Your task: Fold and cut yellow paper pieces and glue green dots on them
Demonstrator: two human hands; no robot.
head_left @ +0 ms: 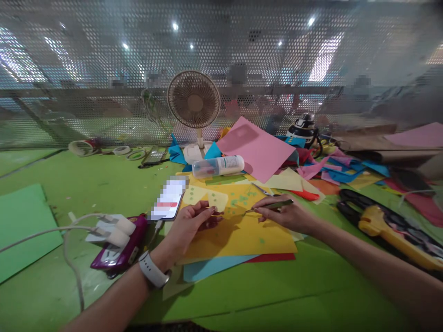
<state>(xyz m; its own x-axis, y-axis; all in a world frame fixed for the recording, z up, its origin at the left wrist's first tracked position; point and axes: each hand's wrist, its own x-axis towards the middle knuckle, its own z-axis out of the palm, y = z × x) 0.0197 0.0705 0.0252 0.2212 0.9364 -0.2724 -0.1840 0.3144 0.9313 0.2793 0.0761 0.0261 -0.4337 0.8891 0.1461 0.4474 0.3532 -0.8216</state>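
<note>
My left hand, with a pale watch band on its wrist, hovers over a yellow sheet. Its thumb and fingers are curled together; what they hold, if anything, is too small to tell. Just behind these fingers lies a pale yellow card dotted with green bits. Slim dark tweezers are gripped in my right hand, their thin tip pointing left, close to the yellow sheet. Small green paper pieces are scattered across that sheet between and beyond both hands.
A lit phone and a purple power strip with white chargers stand left. Behind are a glue bottle, a fan, pink paper and scissors. A black-and-yellow tool lies right.
</note>
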